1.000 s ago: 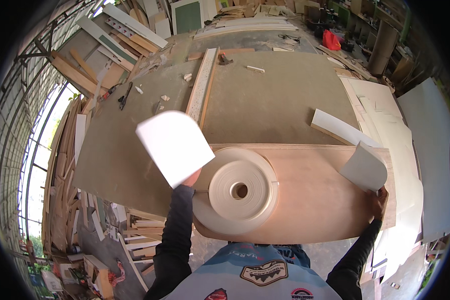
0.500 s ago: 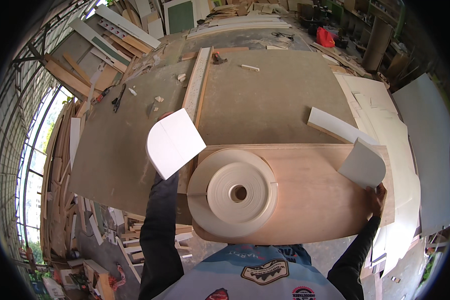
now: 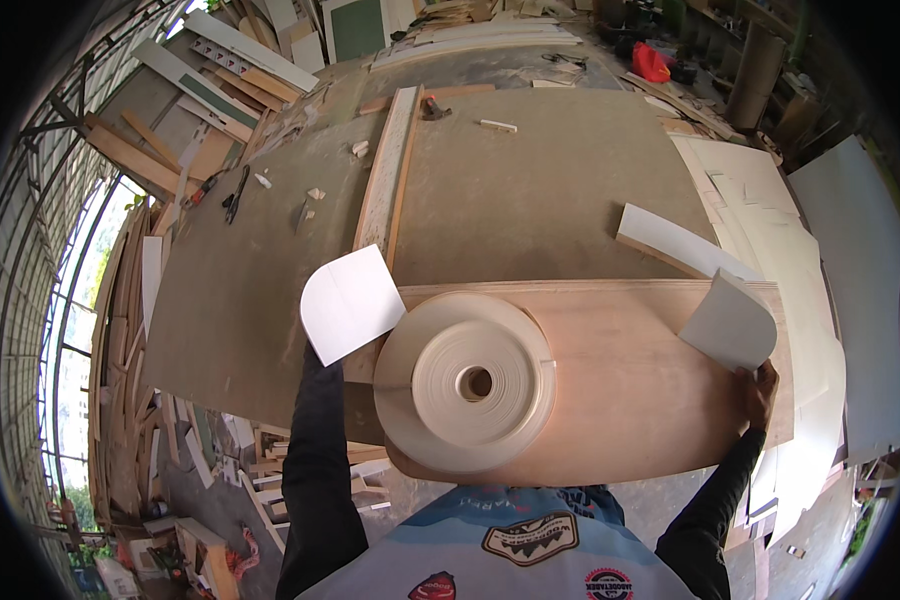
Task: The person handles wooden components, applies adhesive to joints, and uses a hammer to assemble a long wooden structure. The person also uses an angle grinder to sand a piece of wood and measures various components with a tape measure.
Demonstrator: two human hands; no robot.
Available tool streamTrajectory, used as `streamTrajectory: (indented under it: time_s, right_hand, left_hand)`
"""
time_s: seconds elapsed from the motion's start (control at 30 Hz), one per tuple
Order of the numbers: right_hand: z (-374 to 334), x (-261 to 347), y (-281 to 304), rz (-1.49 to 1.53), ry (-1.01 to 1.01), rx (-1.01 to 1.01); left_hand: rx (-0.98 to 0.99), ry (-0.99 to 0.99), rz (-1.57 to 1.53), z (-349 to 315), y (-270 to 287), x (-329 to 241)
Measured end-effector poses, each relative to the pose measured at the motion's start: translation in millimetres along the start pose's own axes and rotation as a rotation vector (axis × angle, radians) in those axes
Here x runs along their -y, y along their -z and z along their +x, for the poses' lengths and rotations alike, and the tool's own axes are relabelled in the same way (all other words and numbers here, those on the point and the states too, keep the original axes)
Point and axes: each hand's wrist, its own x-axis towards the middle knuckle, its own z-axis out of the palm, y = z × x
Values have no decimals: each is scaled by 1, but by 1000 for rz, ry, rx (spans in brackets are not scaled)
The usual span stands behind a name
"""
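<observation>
A white board with one rounded corner [image 3: 352, 306] is raised on the left, over the edge of the plywood panel. My left hand is hidden behind it, and only my dark sleeve [image 3: 317, 430] shows below. On the right, my right hand [image 3: 761, 393] grips the lower edge of a second white board with a rounded corner [image 3: 732, 322]. Between them a large roll of off-white edge banding [image 3: 478, 383] lies flat on the curved-edged plywood panel [image 3: 630, 390].
A brown worktable [image 3: 540, 190] spreads ahead, with a long narrow board [image 3: 385, 170] and a hammer [image 3: 433, 108] on it. A white strip [image 3: 675, 238] lies behind the right board. White sheets [image 3: 760, 210] are stacked at right; offcuts [image 3: 320, 470] litter the lower left.
The left board has come down slightly and turned a little, closer to the roll. My left hand, partly visible before, is now out of sight. The right hand and its board have barely shifted.
</observation>
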Motion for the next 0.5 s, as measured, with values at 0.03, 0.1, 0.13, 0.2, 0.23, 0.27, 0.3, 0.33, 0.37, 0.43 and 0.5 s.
streamTrajectory:
  time_s: [0.03,0.1,0.13,0.2,0.23,0.27,0.3,0.33,0.37,0.43,0.5]
  right_hand:
    - [0,-1,2,6,-12,-2]
    - [-1,-3,4,20,-19,6]
    - [0,-3,2,29,-10,21]
    - [1,-5,3,24,10,18]
    - [3,-8,1,17,21,7]
    - [4,-10,1,8,33,-4]
    - [5,-11,2,25,39,7]
    - [3,-8,3,33,40,14]
    - [1,-4,1,47,45,24]
    - [-2,7,-2,-8,43,10]
    - [-4,6,-3,-10,34,-37]
  left_hand:
    - [-23,9,-32,-3,-2,-5]
    - [-68,30,-81,-9,-2,-13]
    - [-101,40,-82,-15,0,-19]
    - [-198,79,-10,-26,11,-32]
    - [-274,104,91,-34,21,-42]
    - [-403,140,250,-39,22,-54]
    - [-344,222,423,-40,24,-60]
    - [-277,312,588,-31,2,-71]
    - [-210,395,757,-23,-21,-84]
    - [-143,415,992,-13,-49,-93]
    - [-105,292,1035,-6,-67,-87]
